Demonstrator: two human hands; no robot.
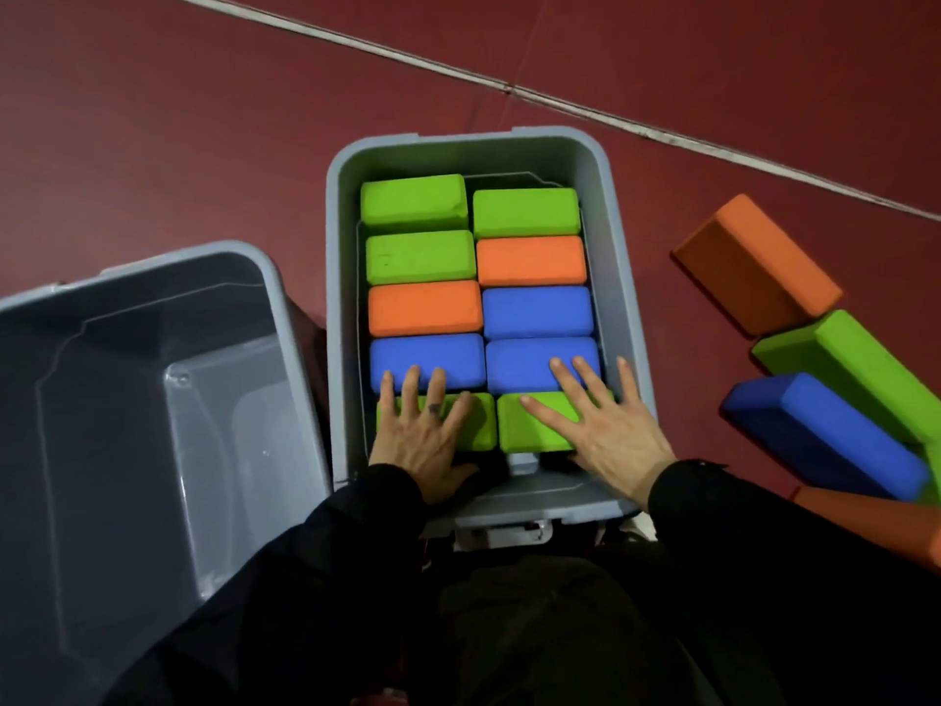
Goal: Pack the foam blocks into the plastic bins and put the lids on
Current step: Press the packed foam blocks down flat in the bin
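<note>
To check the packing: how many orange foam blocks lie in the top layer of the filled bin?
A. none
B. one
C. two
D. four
C: in the filled bin, one orange block lies in the left column and another orange block in the right column.

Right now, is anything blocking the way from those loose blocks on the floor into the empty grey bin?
The empty bin is open, no lid in view. But the filled bin and both hands, left hand and right hand, lie between it and the loose blocks.
</note>
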